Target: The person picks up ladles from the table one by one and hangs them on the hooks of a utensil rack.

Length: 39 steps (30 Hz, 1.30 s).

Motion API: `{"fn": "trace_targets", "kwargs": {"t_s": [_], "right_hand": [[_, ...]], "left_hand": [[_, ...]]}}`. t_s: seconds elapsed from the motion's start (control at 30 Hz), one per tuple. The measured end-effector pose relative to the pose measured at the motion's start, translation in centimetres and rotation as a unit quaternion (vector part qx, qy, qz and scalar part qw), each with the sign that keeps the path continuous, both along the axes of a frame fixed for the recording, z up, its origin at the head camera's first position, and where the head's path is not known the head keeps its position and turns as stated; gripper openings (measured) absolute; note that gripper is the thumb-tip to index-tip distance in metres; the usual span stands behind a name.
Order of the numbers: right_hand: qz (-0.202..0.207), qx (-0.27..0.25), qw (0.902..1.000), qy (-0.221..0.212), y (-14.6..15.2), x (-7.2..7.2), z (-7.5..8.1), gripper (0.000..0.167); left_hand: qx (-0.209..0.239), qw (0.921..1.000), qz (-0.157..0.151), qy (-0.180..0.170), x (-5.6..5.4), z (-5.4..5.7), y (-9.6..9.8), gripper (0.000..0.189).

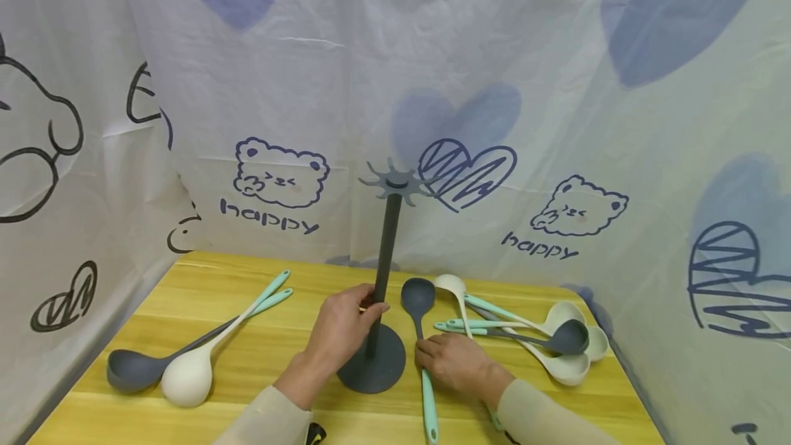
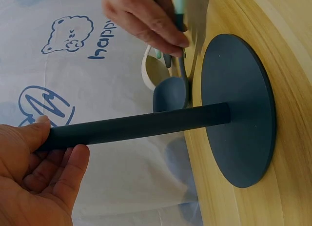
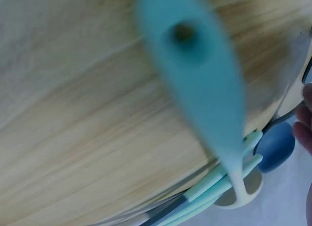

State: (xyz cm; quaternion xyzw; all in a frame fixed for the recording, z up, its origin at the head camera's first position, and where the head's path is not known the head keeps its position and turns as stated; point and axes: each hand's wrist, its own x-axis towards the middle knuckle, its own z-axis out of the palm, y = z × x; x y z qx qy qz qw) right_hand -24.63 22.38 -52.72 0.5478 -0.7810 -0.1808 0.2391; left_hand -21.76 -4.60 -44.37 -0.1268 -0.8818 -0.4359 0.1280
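Head view: left hand [image 1: 343,325] grips dark stand [image 1: 386,246].
Right of the stand, right hand [image 1: 457,362] pinches dark spoon [image 1: 418,296].

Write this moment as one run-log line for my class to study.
left hand: grips stand pole | right hand: holds dark ladle | stand hooks: nothing hung | left side: white ladle, gray ladle, crossed

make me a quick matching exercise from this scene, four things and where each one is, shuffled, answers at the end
1. left hand
2. right hand
3. hooked top
4. crossed ladles

A. at the dark spoon
B. on the left part of the table
C. around the pole
D. at the pole's upper end

Pairs: 1-C, 2-A, 3-D, 4-B
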Motion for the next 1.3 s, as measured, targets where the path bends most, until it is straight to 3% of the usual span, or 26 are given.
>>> {"fn": "trace_targets", "kwargs": {"t_s": [0.43,0.57,0.77,1.1,1.3], "right_hand": [[0.036,-0.137,0.9893,0.033,1.0,-0.4,1.1,0.04],[0.03,-0.196,0.9795,0.031,0.7,-0.6,1.6,0.053],[-0.004,-0.276,0.9608,0.022,0.4,-0.5,2.6,0.044],[0.0,-0.358,0.9334,0.018,-0.1,-0.6,3.8,0.038],[-0.032,-0.38,0.9243,-0.005,-0.4,0.1,4.5,0.045]], "left_hand": [[-0.001,0.9998,-0.001,0.017,-0.1,-0.2,0.0,0.014],[0.0,0.9999,0.004,0.015,0.0,-0.1,0.0,0.014],[-0.001,0.9999,0.008,0.012,0.0,0.1,0.2,0.017],[-0.004,0.9999,0.008,0.014,0.1,0.1,0.2,0.013],[-0.006,0.9999,0.007,0.009,0.1,0.1,0.2,0.013]]}}
